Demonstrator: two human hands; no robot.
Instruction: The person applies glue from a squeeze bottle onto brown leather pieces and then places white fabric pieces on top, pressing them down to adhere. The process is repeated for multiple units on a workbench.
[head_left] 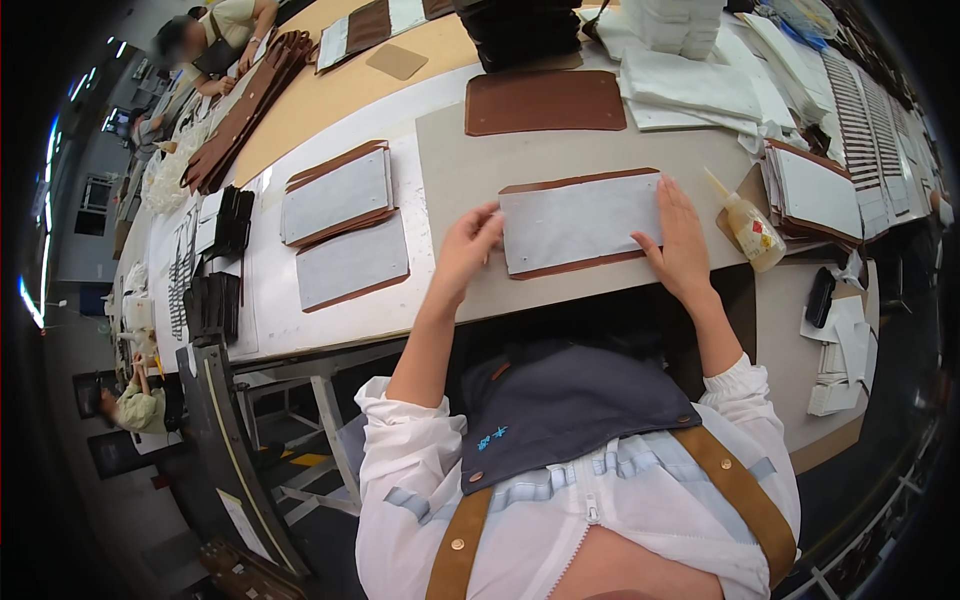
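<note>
work piece: brown leather panel (578,262) w/ pale grey lining sheet (580,220) laid on top, lying flat on a grey mat (470,165) at the near edge of the tabletop (330,95), directly in front of the person; brown margin shows along top and bottom edges, so lining looks centred on it.
left hand (465,250): fingers curled, fingertips pressed on the left end of the lining; nothing gripped. Prob. placed there to pin that end flat.
right hand (682,240): open, palm down, fingers spread flat on the right end of the lining; nothing gripped. Both ends held at once, likely so the sheet can't slide or lift.
glue bottle (745,222): small, clear w/ yellowish content, lying tilted just right of the right hand, nozzle toward the piece; kept w/in easy reach.
similar pieces (340,225): two more lined panels set side by side to the left, well apart from the hands, lining up; seem laid out singly, not stacked.
bare panel (545,102): brown, no lining, beyond the work piece.
stack at right (815,190): lined panels piled up, near the bottle.
white sheets (690,85): piled far right.
other people: at far end and lower left, hands not near.
</note>
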